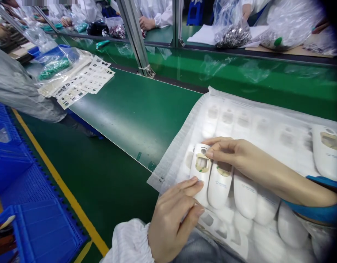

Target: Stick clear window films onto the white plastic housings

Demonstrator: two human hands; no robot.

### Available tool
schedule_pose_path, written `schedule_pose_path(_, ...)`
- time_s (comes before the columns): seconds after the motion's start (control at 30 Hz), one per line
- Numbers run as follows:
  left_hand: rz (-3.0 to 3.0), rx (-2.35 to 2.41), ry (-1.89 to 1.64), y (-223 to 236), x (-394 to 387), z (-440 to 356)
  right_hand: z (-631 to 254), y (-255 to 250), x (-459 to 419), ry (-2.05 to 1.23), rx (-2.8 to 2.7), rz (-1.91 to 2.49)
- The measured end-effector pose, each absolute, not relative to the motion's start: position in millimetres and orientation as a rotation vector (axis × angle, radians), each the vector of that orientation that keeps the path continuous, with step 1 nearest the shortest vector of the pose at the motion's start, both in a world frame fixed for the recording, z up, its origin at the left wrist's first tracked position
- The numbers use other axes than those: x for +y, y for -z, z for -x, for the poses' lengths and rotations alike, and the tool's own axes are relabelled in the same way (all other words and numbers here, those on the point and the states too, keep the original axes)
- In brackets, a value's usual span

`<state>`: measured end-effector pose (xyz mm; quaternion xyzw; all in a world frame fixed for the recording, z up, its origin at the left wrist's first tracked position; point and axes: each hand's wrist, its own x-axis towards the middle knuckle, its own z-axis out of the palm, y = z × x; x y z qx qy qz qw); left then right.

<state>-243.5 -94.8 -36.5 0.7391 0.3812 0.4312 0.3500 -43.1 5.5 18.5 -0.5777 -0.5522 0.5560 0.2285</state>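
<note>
A white plastic casing point(200, 171) with a rectangular window and a tan adhesive-like patch lies at the left of a row of similar casings. Against its lower end are the bent fingers of my left hand point(175, 215), with the thumb close to the bottom edge. My right hand point(231, 155) pinches at the casing's upper right edge, beside a small round hole; anything tiny between those fingertips is hidden. Right beside it lies a second casing point(220, 184) with a similar patch and blue print. More casings point(245, 193) continue to the right, under my right forearm.
Translucent packing film point(267, 104) covers further casings behind my hands. Sticker sheets point(89, 80) and a bag of green pieces point(55, 67) lie on the green bench point(135, 113). Metal posts point(137, 36) rise along its far edge. Blue crates point(42, 223) stand left; co-workers sit opposite.
</note>
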Motion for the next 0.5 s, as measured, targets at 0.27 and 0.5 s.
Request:
schedule_pose_path(0.27,-1.972,0.978,-1.143,35.6,-93.5,243.0,40.9,-20.6,4.1,-1.545,-1.542,1.609)
schedule_pose_path(0.5,-1.977,0.984,-1.148,35.7,-93.3,242.6,43.1,-18.7,5.1,-1.519,-1.554,1.603)
